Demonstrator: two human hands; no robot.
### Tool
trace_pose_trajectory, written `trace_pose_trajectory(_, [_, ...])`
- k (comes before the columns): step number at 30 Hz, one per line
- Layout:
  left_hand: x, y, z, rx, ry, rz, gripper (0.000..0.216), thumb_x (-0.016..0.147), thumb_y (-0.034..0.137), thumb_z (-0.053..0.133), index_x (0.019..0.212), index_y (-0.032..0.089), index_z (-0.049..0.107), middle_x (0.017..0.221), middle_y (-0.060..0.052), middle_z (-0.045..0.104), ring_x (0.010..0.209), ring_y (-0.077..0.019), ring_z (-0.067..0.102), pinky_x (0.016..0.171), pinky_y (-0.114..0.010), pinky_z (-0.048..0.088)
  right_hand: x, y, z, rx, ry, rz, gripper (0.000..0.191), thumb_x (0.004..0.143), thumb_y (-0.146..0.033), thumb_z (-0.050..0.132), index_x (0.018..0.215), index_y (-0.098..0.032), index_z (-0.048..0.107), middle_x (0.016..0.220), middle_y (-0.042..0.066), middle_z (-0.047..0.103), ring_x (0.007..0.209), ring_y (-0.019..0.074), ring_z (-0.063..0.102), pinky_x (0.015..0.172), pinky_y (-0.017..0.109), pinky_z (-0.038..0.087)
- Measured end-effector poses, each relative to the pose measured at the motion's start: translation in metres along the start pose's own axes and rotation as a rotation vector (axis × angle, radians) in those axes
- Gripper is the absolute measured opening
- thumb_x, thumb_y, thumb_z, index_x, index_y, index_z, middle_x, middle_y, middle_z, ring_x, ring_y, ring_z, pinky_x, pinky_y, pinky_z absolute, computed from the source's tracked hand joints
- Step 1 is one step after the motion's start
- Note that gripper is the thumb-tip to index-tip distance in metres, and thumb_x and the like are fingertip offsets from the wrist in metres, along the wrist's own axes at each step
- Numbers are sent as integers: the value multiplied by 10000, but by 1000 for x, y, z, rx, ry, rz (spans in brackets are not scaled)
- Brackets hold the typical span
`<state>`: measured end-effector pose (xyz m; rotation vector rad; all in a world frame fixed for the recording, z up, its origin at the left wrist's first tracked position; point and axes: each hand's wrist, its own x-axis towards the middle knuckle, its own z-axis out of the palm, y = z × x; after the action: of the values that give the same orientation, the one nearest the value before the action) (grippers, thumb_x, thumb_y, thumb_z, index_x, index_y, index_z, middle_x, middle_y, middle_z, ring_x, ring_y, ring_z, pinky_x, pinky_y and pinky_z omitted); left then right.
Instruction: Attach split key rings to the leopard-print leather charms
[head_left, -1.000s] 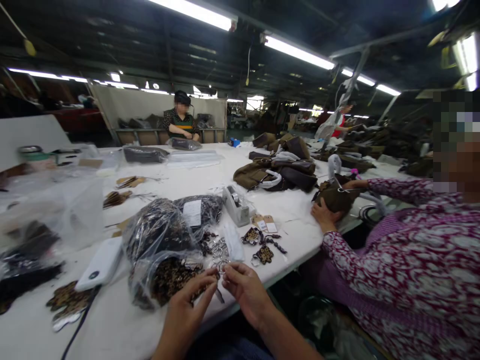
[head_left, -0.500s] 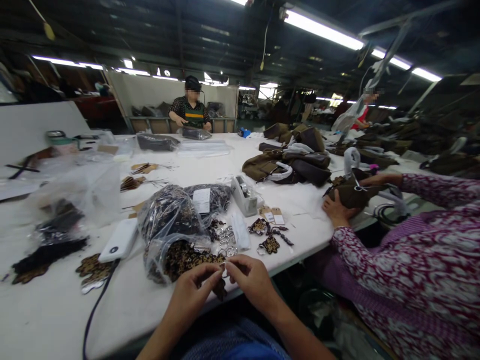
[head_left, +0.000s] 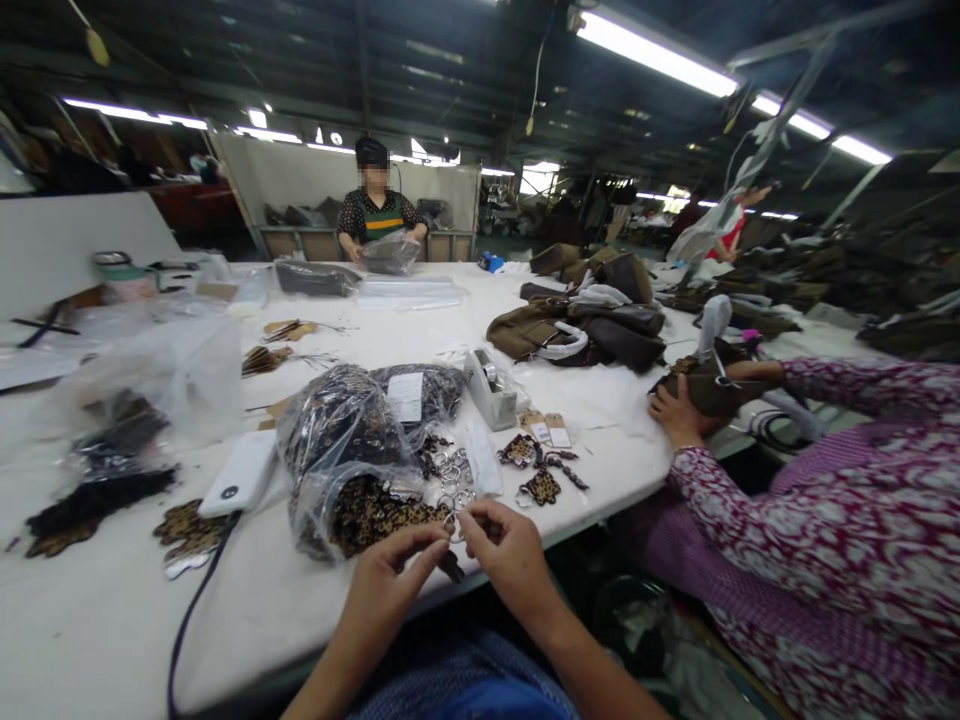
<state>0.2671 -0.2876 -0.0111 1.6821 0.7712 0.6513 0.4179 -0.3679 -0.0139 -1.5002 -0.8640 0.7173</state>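
My left hand and my right hand meet at the near edge of the white table, fingertips pinched together on a small metal key ring with a dark leopard-print piece hanging under it. Just beyond my fingers lies a loose heap of metal rings. A clear plastic bag of leopard-print pieces sits to the left of it, touching my left fingertips' side. Two finished leopard-print charms lie to the right.
A white power bank with a dark cable lies left of the bag. A tape dispenser and paper tags stand further back. A person in a patterned sleeve works on a brown bag at my right. Brown bags are piled beyond.
The view has shifted slightly; my hands have stayed pinched together at the table edge, lifting a little toward the heap of rings. The far person has raised a plastic-wrapped item.
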Motion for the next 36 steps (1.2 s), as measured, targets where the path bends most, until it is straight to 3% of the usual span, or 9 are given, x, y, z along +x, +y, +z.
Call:
trace_pose_trajectory(4, [2, 4, -1, 3, -21, -25, 259, 849, 419, 626, 883, 184, 730, 883, -52, 758, 810, -209, 697, 776, -284, 543, -3, -6, -1, 75, -113, 71, 334, 834, -475, 661, 842, -143, 698, 646, 28, 664, 577, 145, 626, 565, 227, 489])
trace_pose_trajectory(10, [3, 7, -7, -8, -17, -33, 251, 842, 413, 628, 856, 180, 719, 874, -51, 749, 850, -210, 681, 789, -277, 523, -2, -1, -3, 363, -180, 187, 424, 806, -547, 675, 857, -127, 695, 740, 38, 650, 616, 133, 617, 637, 264, 532])
trace_pose_trajectory(18, [4, 12, -6, 14, -142, -57, 291, 872, 426, 579, 824, 163, 694, 713, -40, 711, 693, -183, 656, 690, -266, 515, 2, 2, -6, 102, -194, 91, 370, 847, -484, 646, 941, -135, 724, 639, 12, 632, 557, 124, 587, 555, 226, 478])
trace_pose_trajectory(25, [6, 4, -7, 90, -65, -4, 243, 851, 401, 612, 848, 187, 726, 843, -51, 744, 818, -210, 679, 786, -282, 528, -2, -3, -8, -15, -375, 67, 292, 851, -371, 636, 1061, -177, 699, 657, -13, 639, 554, 119, 610, 570, 218, 487])
trace_pose_trajectory(31, [1, -7, -7, 138, 50, 145, 192, 860, 355, 617, 799, 214, 732, 1022, -69, 722, 1013, -224, 656, 927, -308, 494, 3, 7, -6, -8, -138, 92, 241, 827, -360, 626, 940, -149, 652, 615, -1, 645, 505, 127, 603, 502, 211, 459])
trace_pose_trajectory(36, [-4, -5, -3, 209, -9, 231, 163, 880, 316, 615, 819, 225, 735, 921, -49, 730, 900, -199, 676, 842, -281, 523, 3, 6, -2, 17, -75, 83, 169, 828, -320, 606, 901, -168, 600, 603, -9, 656, 484, 125, 586, 489, 208, 445])
